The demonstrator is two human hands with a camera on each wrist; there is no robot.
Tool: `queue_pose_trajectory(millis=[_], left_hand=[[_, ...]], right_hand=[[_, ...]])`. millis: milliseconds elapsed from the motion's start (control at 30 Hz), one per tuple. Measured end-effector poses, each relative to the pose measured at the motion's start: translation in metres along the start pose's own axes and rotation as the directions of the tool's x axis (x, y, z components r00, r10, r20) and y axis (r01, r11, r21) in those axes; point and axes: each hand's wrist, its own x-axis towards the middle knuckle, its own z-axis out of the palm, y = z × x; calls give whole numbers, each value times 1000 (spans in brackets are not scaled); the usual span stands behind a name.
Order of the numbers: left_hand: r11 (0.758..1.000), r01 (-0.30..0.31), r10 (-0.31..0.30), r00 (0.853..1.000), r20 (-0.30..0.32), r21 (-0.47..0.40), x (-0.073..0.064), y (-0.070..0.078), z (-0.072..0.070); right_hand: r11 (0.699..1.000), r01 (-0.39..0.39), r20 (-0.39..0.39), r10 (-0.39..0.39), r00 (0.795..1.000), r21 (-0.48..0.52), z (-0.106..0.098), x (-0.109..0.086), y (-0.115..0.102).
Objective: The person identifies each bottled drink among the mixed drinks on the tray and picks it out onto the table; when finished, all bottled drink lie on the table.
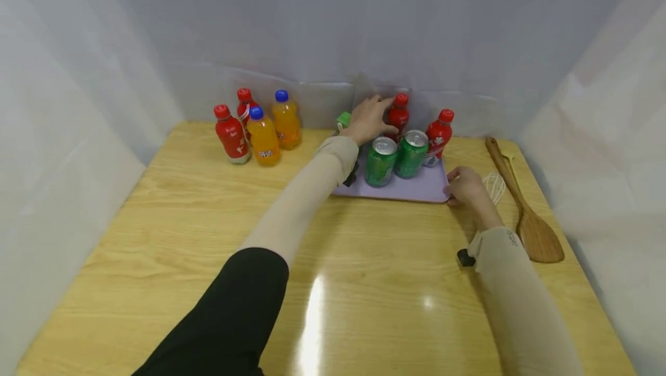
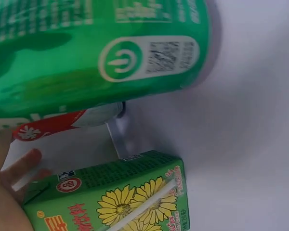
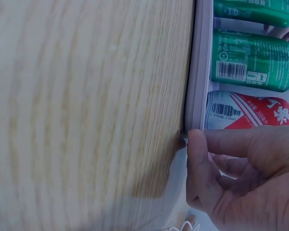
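Up close, a black sleeve (image 1: 224, 306) runs in over the pale wood table (image 1: 208, 237), glare shining off the surface. Further in, a wooden spatula (image 1: 536, 231) lies along the right, a white wire whisk (image 1: 494, 187) beside it. Next to them, the right hand (image 1: 465, 186) has the near right corner of the purple tray (image 1: 406, 191), thumb and finger clamped on the rim! Just inside the tray's near edge stand one green can (image 1: 380, 163) and a second green can (image 1: 412, 155), side by side, with a red-capped bottle (image 1: 439, 134) leaning to their right. Over on the left, a pair of red bottles (image 1: 232, 136) and a pair of orange bottles (image 1: 264, 140) cluster together on the table, well apart from the tray. Deeper now: a green carton (image 2: 101, 197), yellow flowers on its face, straw across the front, stands close by the left hand (image 1: 369, 118). That hand is up at the rear red bottle (image 1: 399, 113), forefinger and thumb parted about it; whether they grip, I cannot tell. Behind everything, a white sheet (image 1: 312, 29) hangs.
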Motion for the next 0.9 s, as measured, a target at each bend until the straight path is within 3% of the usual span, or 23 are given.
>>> queue_pose_trajectory(millis=[200,500,700,900], left_hand=[[998,0,6,996,-87,70,0,3,0],[998,-37,44,993,-111,57,-8,-4,-1],[995,5,-18,992,-123,-104,-14,-10,-10],[956,-23,-29,985,-171,-292,-19,-8,-23]], right_hand=[[999,33,-21,-33,999,4,-2,-3,-2],[1000,30,-11,-30,999,1,4,-1,-5],[999,37,-10,-37,999,0,6,0,-11],[999,38,-4,-38,999,8,4,2,-14]])
